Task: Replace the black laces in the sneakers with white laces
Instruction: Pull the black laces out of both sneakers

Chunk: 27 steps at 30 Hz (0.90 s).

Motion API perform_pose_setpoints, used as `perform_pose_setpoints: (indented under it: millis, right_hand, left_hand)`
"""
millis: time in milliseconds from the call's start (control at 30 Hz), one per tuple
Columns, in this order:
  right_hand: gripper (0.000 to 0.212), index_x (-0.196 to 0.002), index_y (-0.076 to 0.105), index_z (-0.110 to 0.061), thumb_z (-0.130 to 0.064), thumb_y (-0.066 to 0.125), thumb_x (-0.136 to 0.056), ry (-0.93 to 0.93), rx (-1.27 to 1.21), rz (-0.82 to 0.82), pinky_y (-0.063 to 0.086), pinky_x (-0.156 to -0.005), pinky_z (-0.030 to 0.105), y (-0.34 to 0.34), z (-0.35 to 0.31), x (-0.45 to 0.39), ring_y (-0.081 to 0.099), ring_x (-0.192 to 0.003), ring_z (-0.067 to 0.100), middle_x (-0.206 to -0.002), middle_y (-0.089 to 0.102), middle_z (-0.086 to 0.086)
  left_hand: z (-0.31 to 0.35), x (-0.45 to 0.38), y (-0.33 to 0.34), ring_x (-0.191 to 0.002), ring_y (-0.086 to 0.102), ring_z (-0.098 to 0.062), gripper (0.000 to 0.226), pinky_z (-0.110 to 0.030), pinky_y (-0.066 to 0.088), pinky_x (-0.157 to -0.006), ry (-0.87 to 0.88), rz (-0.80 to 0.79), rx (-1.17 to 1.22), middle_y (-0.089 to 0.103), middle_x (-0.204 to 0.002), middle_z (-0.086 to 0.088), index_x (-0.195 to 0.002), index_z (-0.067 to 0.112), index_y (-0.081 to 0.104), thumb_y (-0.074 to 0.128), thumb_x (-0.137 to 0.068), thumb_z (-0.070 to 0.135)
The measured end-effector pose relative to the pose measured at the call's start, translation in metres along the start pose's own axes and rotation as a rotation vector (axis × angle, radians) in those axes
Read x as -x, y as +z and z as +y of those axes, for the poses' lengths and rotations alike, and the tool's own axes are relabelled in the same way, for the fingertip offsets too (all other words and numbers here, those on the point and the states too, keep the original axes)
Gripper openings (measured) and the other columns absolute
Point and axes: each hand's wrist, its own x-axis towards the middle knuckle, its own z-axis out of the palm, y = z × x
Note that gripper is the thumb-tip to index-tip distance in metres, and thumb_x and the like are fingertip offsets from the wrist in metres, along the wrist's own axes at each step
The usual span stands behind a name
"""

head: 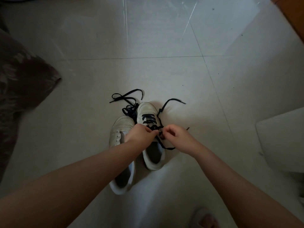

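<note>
Two white sneakers stand side by side on the tiled floor, toes pointing away from me. The left sneaker (120, 127) has bare eyelets and no lace. A loose black lace (127, 102) lies in a heap just beyond its toe. The right sneaker (148, 111) still carries a black lace (148, 118) across its lower eyelets, with free ends trailing to the right. My left hand (141, 134) and my right hand (172, 134) meet over the right sneaker's upper eyelets, both pinching its black lace. No white lace is in view.
A dark patterned cushion or fabric (21, 79) fills the left edge. A pale flat object (283, 139) sits at the right edge. A wooden edge (294, 18) runs along the top right corner. A foot in a slipper (205, 219) shows at the bottom.
</note>
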Motion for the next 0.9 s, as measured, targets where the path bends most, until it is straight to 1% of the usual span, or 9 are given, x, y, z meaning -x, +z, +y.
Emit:
perform_pose_setpoints:
  millis: [133,233,367,467,533,600,733,800,900]
  right_hand:
    - [0.021,-0.080,0.060,-0.027,-0.016,0.051,-0.095,0.081,-0.199,-0.053,0.044,-0.078,0.026,0.001,-0.002,0.007,0.058,-0.080,0.008,-0.083,0.065,-0.009]
    - [0.020,-0.082,0.061,-0.027,-0.017,0.050,-0.096,0.092,-0.229,-0.088,0.045,-0.081,0.028,0.004,-0.001,0.007,0.060,-0.085,0.008,-0.085,0.067,-0.011]
    - [0.021,-0.083,0.062,-0.026,-0.017,0.049,-0.097,0.090,-0.231,-0.088,0.041,-0.075,0.023,0.005,-0.003,0.005,0.057,-0.077,0.003,-0.081,0.066,-0.013]
    - [0.025,-0.082,0.061,-0.015,-0.007,0.043,-0.097,0.112,-0.673,0.071,0.038,-0.066,0.022,-0.008,-0.009,0.004,0.059,-0.077,0.007,-0.077,0.068,-0.006]
    - [0.027,-0.079,0.060,-0.013,-0.005,0.042,-0.097,0.134,-0.812,0.146,0.036,-0.064,0.023,-0.020,-0.009,0.004,0.061,-0.077,0.010,-0.073,0.069,-0.005]
    - [0.025,-0.076,0.059,-0.015,-0.006,0.044,-0.095,0.138,-0.624,0.116,0.036,-0.066,0.025,-0.022,-0.007,0.007,0.060,-0.075,0.009,-0.070,0.067,-0.006]
    - [0.017,-0.074,0.056,-0.019,-0.016,0.054,-0.091,0.086,-0.194,-0.095,0.038,-0.067,0.028,-0.007,-0.007,0.006,0.048,-0.063,0.010,-0.063,0.056,-0.003]
    - [0.015,-0.074,0.057,-0.026,-0.027,0.061,-0.088,0.006,0.011,-0.086,0.039,-0.063,0.030,-0.002,-0.005,0.002,0.049,-0.060,0.013,-0.064,0.058,0.002]
    - [0.016,-0.072,0.057,-0.033,-0.041,0.065,-0.084,-0.103,0.243,-0.037,0.049,-0.069,0.032,-0.004,-0.006,-0.001,0.062,-0.072,0.015,-0.075,0.067,-0.003]
  left_hand:
    - [-0.004,0.001,-0.001,-0.052,0.049,-0.005,0.021,-0.020,0.038,-0.054,0.010,0.017,-0.043,0.056,-0.056,0.010,-0.087,0.026,0.073,0.062,-0.087,0.043]
    - [-0.001,0.001,-0.002,-0.052,0.050,-0.005,0.017,-0.020,0.039,-0.055,0.002,0.016,-0.055,0.056,-0.056,0.011,-0.084,0.026,0.074,0.066,-0.083,0.040]
    - [0.003,0.002,-0.005,-0.054,0.051,-0.007,0.018,-0.023,0.041,-0.062,-0.005,0.012,-0.115,0.057,-0.056,0.008,-0.078,0.022,0.073,0.070,-0.079,0.039]
    - [0.003,0.004,-0.006,-0.069,0.063,-0.015,0.018,-0.035,0.049,-0.084,0.003,0.030,-0.171,0.067,-0.068,0.001,-0.072,0.020,0.071,0.068,-0.080,0.036]
    - [0.002,0.008,-0.006,-0.073,0.064,-0.017,0.017,-0.038,0.048,-0.088,0.021,0.046,-0.193,0.070,-0.075,-0.002,-0.073,0.021,0.070,0.066,-0.082,0.035]
    - [0.002,0.012,-0.005,-0.073,0.064,-0.015,0.017,-0.039,0.048,-0.091,0.038,0.056,-0.214,0.070,-0.075,-0.001,-0.076,0.021,0.072,0.064,-0.083,0.035]
    - [0.003,0.014,-0.005,-0.069,0.062,-0.013,0.024,-0.040,0.046,-0.093,0.052,0.059,-0.236,0.065,-0.064,0.004,-0.074,0.022,0.072,0.063,-0.083,0.042]
    - [0.002,0.015,-0.006,-0.069,0.061,-0.012,0.028,-0.038,0.043,-0.095,0.064,0.054,-0.257,0.059,-0.057,0.007,-0.072,0.025,0.070,0.059,-0.084,0.048]
    - [0.001,0.015,-0.006,-0.069,0.059,-0.011,0.031,-0.038,0.039,-0.099,0.077,0.045,-0.294,0.056,-0.055,0.009,-0.071,0.027,0.068,0.057,-0.085,0.053]
